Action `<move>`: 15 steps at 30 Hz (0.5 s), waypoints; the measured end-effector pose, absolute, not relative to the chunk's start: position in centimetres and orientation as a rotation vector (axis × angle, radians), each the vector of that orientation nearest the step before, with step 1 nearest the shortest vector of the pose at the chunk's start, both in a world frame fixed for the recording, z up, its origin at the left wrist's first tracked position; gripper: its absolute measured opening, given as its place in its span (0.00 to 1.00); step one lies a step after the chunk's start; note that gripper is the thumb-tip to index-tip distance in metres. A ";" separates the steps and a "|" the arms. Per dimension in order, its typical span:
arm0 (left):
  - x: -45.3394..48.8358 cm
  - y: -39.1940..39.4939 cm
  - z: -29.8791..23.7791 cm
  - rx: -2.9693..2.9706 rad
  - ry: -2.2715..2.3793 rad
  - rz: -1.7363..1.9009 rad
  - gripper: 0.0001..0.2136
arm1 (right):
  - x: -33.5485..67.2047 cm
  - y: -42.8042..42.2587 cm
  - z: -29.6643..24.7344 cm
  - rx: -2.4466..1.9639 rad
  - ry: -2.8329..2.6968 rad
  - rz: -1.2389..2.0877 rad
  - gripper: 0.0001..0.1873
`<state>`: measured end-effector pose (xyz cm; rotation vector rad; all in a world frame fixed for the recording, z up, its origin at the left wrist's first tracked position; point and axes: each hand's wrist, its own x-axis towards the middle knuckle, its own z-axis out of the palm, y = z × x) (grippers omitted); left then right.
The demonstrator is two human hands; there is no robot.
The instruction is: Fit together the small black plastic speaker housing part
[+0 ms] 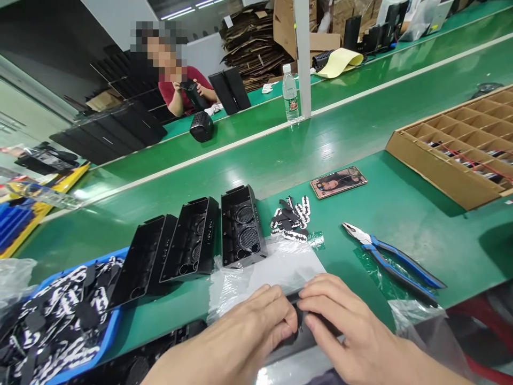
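Green work surfaces stretch across the room, with a co-worker (188, 88) seated beyond the far strip and a water bottle (290, 96) by the white post (303, 59). At the near edge of your table (385, 203), the black piece (296, 345) lies low and central, partly covered by your hands, just on the near side of a white sheet (286, 270). Your left hand (266, 318) has a narrow grip on it, fingers bunched; your right hand (344, 326) clasps it from the other side, fingertips near the left's. Whether a smaller part is pinched between them, you cannot tell from this angle. The step in hand looks like close fingertip work on that piece, and the next move seems to call for one hand bracing it while the other presses or aligns with light, even force. Three black housings (192, 240) stand in a row to the left, black-and-white strips (294, 219) lie loose beside the rightmost, and pliers (395, 262) rest apart to the right.
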<state>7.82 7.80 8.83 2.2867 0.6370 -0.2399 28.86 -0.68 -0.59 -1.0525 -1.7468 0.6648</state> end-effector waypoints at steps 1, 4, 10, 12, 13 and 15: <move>7.9 8.0 8.9 2.341 0.607 -0.270 0.09 | 28.9 -0.6 -0.6 -1.051 -1.747 0.671 0.11; 8.1 8.2 9.1 2.475 0.535 -0.387 0.11 | 29.0 -0.4 -0.5 -1.048 -1.746 0.684 0.11; 8.9 8.2 9.6 2.375 0.622 -0.433 0.09 | 29.1 -0.3 -0.4 -1.048 -1.750 0.701 0.10; 9.0 8.1 9.4 2.354 0.634 -0.435 0.08 | 29.2 -0.3 -0.5 -1.047 -1.754 0.701 0.09; 9.0 8.0 9.1 2.335 0.634 -0.433 0.08 | 29.1 -0.3 -0.5 -1.046 -1.752 0.699 0.09; 8.5 7.6 8.2 2.290 0.692 -0.340 0.09 | 29.0 -0.3 -0.4 -1.043 -1.749 0.700 0.09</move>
